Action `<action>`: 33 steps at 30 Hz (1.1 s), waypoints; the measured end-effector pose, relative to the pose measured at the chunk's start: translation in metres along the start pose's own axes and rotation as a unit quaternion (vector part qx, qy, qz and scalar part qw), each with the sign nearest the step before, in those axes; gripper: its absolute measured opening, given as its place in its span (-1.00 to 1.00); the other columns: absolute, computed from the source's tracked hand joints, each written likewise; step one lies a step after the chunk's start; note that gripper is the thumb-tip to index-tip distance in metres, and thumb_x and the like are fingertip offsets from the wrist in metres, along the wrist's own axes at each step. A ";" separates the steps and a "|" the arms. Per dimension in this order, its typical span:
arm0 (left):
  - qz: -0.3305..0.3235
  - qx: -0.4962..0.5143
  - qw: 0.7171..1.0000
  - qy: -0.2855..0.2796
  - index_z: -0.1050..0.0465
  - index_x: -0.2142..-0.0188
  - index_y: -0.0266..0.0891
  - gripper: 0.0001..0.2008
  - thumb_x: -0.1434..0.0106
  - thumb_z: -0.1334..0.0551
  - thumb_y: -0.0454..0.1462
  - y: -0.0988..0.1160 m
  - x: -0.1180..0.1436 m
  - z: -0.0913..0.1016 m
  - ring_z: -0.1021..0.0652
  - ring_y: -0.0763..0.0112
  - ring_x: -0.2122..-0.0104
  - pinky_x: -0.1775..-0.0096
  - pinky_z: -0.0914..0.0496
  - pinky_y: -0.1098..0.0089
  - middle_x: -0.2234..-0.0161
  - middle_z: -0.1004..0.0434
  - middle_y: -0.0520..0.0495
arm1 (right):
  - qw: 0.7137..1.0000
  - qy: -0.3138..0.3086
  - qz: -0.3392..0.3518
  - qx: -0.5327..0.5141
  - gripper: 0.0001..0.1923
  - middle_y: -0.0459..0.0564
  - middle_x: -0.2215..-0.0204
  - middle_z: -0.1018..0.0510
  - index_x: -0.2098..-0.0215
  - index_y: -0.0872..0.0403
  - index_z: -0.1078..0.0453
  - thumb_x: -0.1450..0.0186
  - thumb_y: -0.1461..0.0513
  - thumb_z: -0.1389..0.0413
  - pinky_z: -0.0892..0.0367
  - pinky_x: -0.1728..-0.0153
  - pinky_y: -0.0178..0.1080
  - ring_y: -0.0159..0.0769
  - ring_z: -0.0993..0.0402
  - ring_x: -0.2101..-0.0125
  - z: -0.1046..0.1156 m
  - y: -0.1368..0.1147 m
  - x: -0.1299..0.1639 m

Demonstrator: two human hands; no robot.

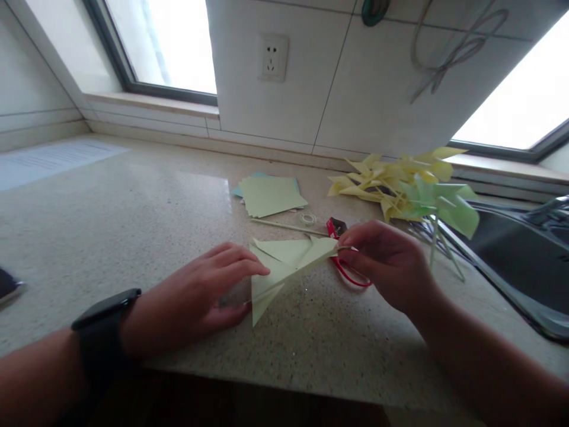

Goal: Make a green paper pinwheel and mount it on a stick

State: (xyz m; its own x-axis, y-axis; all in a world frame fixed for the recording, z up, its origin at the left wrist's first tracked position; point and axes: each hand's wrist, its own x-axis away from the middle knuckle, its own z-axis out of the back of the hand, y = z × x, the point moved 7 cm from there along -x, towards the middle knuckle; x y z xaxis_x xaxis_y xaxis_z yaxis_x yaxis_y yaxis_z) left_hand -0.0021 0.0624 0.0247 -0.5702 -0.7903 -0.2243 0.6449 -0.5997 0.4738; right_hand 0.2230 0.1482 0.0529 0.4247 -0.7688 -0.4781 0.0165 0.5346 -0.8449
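A pale green sheet of paper [288, 258], cut and partly folded like a pinwheel, is between my two hands over the counter. My left hand [211, 284] has its fingers over the paper's left side and its thumb by the lower left edge, holding it lightly. At the right end, my right hand [391, 261] pinches a corner of the paper between thumb and fingertips. Behind the paper lie a thin pale green stick [288, 226] and a small roll of clear tape [307, 219]. A small red box [336, 227] and red-handled scissors [351, 277] are beside my right hand, partly hidden.
Square paper sheets [271, 196] lie stacked behind. Several yellow pinwheels [377, 178] and a green pinwheel [448, 204] stand or lie at the right, near the sink [524, 255]. A printed page [57, 160] is at far left; a dark object [9, 284] sits at the left edge.
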 end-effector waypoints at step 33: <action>0.078 0.092 0.989 0.086 -0.54 0.19 -0.13 -0.87 -0.38 -0.19 -0.28 -0.019 -0.003 0.006 -0.47 0.28 0.05 -0.05 -0.35 0.22 0.13 -0.53 -0.04 | 0.940 -0.293 0.116 0.130 -0.86 -0.11 0.34 -0.63 0.26 0.02 -0.51 -0.27 0.38 -0.28 -0.32 0.13 -0.18 -0.38 -0.46 0.31 -0.022 -0.023 0.013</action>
State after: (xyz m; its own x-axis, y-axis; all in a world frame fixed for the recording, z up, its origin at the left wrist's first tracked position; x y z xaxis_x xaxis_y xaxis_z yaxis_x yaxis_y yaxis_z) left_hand -0.0157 0.0767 0.0210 -0.3665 -0.8903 -0.2702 0.6048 -0.4487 0.6580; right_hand 0.2086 0.1179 0.0610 0.8690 -0.3355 -0.3637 0.0503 0.7910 -0.6097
